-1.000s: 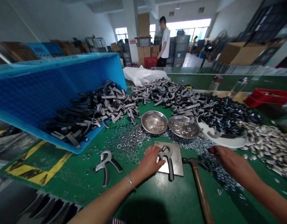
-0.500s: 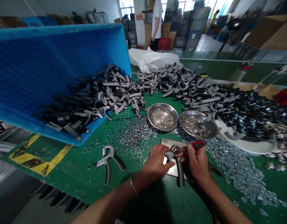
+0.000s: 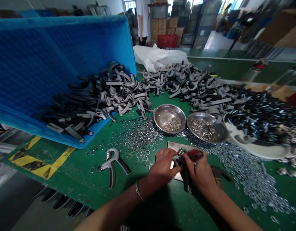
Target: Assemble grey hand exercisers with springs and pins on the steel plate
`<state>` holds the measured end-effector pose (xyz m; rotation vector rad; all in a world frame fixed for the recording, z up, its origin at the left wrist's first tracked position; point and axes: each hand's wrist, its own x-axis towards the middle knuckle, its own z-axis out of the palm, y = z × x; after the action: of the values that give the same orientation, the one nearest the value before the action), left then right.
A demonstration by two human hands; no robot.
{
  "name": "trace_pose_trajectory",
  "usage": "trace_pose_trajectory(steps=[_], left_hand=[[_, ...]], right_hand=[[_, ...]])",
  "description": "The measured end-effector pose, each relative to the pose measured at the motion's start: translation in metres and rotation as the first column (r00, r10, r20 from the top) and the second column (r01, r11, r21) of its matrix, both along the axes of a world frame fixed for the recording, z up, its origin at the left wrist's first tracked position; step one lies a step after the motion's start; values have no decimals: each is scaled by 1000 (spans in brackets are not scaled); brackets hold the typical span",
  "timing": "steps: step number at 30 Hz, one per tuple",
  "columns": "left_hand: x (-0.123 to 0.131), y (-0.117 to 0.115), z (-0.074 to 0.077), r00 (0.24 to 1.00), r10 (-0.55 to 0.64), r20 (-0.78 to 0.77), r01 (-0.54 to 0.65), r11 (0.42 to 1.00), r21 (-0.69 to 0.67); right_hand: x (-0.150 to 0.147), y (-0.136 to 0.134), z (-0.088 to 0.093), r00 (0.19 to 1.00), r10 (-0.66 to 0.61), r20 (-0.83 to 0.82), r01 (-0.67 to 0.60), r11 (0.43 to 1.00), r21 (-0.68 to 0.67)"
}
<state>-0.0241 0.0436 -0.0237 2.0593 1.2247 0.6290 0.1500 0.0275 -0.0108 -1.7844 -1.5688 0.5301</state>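
My left hand (image 3: 163, 163) is closed around the upper part of a grey-and-black hand gripper (image 3: 186, 179), over a flat metal plate (image 3: 173, 146). At that top end a coil spring (image 3: 180, 151) shows between my hands. In my right hand (image 3: 201, 170) is a red-handled tool (image 3: 195, 155), pressed close to the spring; my fingers hide its tip and exact kind. To the left lies another hand gripper (image 3: 113, 165) with its spring fitted. A dark tool with a curved head (image 3: 221, 175), perhaps a hammer, lies partly hidden beside my right wrist.
Loose handles spill from a tipped blue crate (image 3: 131, 48) and pile along the back. Two steel bowls (image 3: 160, 110) (image 3: 191, 117) hold small metal parts. Rings (image 3: 128, 144) and nuts (image 3: 254, 183) lie scattered around. Black-headed bolts (image 3: 263, 112) heap at right. A person (image 3: 142, 22) stands beyond.
My right hand has shifted left and closed in on the spring end with the red-handled tool. More of the dark curved tool shows at right. The background person appears further left.
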Motion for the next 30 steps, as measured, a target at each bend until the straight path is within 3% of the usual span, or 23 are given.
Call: trace_pose_trajectory(steps=[2,4,7,9,11,14,20,24,27,28,30], left_hand=[[0,0,1,1000,4,-7,-4,1000,-4],[1,-1,1,1000,15,-18,-16,1000,-11],[1,-2,1,999,34,-30,-34,999,-14],[2,-3,0,999,35,-26,-36,999,-9],[2,-3,0,999,34,-15,-34,999,-8],[2,-3,0,999,43,-9,-43,999,-21],[2,-2,-3,999,40,-17,-40,999,-9],[3,-4,-3,999,41,-17,-41,999,-10],[4,-5,0,998,48,-34,-49,999,-22],[5,-5,2,997,59,-44,-60,998,-24],[6,-6,5,995,77,-60,-79,997,-25]], right_hand=[[-3,13,8,999,50,-21,-51,997,-49],[-3,30,19,963,134,-236,-172,974,-149],[3,47,31,735,130,-666,-328,927,-182],[10,48,31,630,94,-771,-269,958,-104],[17,39,26,662,101,-742,-192,981,-37],[24,19,11,787,91,-610,-151,987,-48],[24,-1,-5,889,53,-454,-69,997,-19],[18,-4,-2,993,96,-73,-94,995,26],[8,2,8,962,213,170,-214,977,-13],[5,7,13,956,240,170,-240,971,-24],[-1,18,25,969,246,8,-245,969,-6]])
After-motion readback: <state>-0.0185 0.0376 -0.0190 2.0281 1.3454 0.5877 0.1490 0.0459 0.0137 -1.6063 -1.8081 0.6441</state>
